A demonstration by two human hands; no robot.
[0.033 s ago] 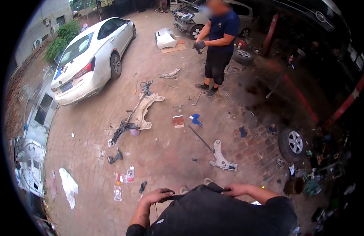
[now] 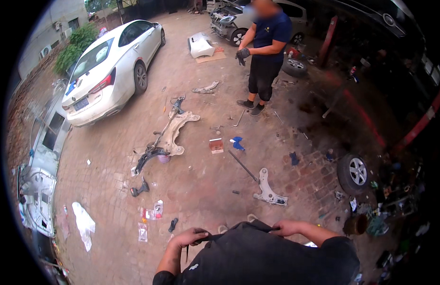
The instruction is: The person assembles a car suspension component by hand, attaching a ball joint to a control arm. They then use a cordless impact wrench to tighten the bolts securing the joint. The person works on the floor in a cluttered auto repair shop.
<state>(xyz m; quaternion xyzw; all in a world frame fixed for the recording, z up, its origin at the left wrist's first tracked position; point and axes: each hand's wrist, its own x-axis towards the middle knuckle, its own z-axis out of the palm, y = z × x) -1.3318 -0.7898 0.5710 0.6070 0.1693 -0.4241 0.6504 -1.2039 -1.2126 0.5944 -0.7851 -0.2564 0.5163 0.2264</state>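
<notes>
My left hand (image 2: 191,236) and my right hand (image 2: 286,228) are low in the view, close to my body. Both are closed on the upper edge of a dark garment (image 2: 258,256) that fills the bottom centre. A thin dark strip runs from my left hand toward the right one along that edge. On the brick ground just beyond my hands lies a pale metal control arm (image 2: 268,190) with a long dark bar (image 2: 242,166) beside it.
A person in a dark blue shirt and gloves (image 2: 265,52) stands ahead. A white car (image 2: 110,71) is parked at the left, with a detached white door (image 2: 39,199) lower left. A subframe (image 2: 170,133), a red box (image 2: 216,145) and a wheel (image 2: 353,171) lie around.
</notes>
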